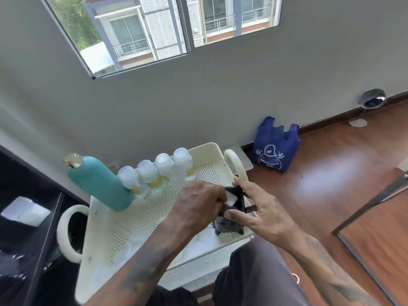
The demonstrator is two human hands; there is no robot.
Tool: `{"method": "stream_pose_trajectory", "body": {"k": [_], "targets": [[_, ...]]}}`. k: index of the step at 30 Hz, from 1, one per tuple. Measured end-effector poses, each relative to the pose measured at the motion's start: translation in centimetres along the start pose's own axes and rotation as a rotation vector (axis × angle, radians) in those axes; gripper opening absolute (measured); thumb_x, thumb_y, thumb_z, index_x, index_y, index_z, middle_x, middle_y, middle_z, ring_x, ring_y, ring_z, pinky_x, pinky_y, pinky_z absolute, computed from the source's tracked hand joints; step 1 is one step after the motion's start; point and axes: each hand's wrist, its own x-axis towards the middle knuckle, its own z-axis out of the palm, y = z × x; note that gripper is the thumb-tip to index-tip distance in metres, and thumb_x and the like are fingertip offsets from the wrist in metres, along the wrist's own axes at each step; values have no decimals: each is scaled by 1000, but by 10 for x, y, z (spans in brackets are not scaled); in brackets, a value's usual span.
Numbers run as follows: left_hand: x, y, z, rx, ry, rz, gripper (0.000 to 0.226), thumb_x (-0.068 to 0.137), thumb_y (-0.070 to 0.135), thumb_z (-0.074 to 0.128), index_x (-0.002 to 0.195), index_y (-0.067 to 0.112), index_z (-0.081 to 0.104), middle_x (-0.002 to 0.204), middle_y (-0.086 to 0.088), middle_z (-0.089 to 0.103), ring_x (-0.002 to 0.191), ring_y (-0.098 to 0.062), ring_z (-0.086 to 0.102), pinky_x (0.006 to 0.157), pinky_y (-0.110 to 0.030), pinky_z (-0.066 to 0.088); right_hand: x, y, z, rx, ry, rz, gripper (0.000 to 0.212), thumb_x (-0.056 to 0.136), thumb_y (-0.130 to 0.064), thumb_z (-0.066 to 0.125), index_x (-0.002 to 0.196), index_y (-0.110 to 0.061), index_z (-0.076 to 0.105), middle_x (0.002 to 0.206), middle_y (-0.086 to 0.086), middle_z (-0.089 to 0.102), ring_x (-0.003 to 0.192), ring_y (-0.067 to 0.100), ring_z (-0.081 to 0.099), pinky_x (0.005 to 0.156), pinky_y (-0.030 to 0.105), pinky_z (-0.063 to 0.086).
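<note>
A small black box-like container [231, 226] stands at the right edge of a cream perforated cart tray [136, 219]. My right hand [258, 210] holds the black container from the right, thumb across its front and fingers along its far side. My left hand [198, 204] reaches into the container's open top, fingers curled around a small white item [230, 199] there; the fingertips are partly hidden. A teal bottle [101, 186] with a gold cap leans at the tray's back left. Beside it stand several clear bottles [154, 173] with frosted caps and yellowish liquid.
The cart has cream loop handles, one on the left [66, 230] and one at the back [234, 164]. A dark shelf unit [26, 228] stands to the left. A blue reusable bag [276, 149] sits on the wooden floor by the wall. A chrome stand [371, 102] is farther right.
</note>
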Motion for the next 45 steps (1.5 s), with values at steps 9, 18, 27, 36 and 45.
{"method": "stream_pose_trajectory", "body": {"k": [9, 18, 27, 36, 45], "targets": [[45, 16, 3, 308, -556, -94, 16, 85, 11, 63, 71, 18, 61, 36, 7, 48, 33, -4, 47, 38, -19, 37, -1, 5, 4, 22, 11, -6, 84, 77, -51, 74, 149, -34, 34, 150, -19, 40, 135, -8, 35, 114, 16, 27], [60, 10, -11, 14, -1289, -430, 46, 94, 6, 26, 127, 11, 58, 92, -7, 69, 58, -18, 73, 49, -21, 40, -4, -6, 15, -44, -45, -9, 86, 79, -64, 64, 150, -41, 22, 154, -19, 32, 136, -6, 29, 111, 15, 21], [-8, -56, -61, -671, -563, -270, 34, 100, 7, 55, 127, 25, 65, 121, 8, 71, 86, -18, 74, 71, -21, 56, -3, -13, 17, -42, -58, 20, 92, 73, -72, 61, 151, -39, 25, 155, -20, 29, 140, -6, 25, 113, 17, 20], [-56, -69, 0, -660, -231, -239, 69, 83, 38, 78, 145, 34, 47, 142, 17, 54, 101, 3, 65, 87, -30, 59, 8, -21, 9, -26, -120, 94, 92, 65, -70, 65, 147, -40, 34, 152, -19, 35, 139, -1, 34, 118, 35, 30], [-56, -93, 15, -612, -226, -302, 52, 86, 34, 76, 135, 26, 59, 130, 5, 65, 109, -13, 64, 92, -32, 55, 23, -27, -10, -45, -246, 173, 76, 62, -63, 71, 130, -61, 38, 146, -14, 47, 132, 8, 48, 116, 41, 34]]}}
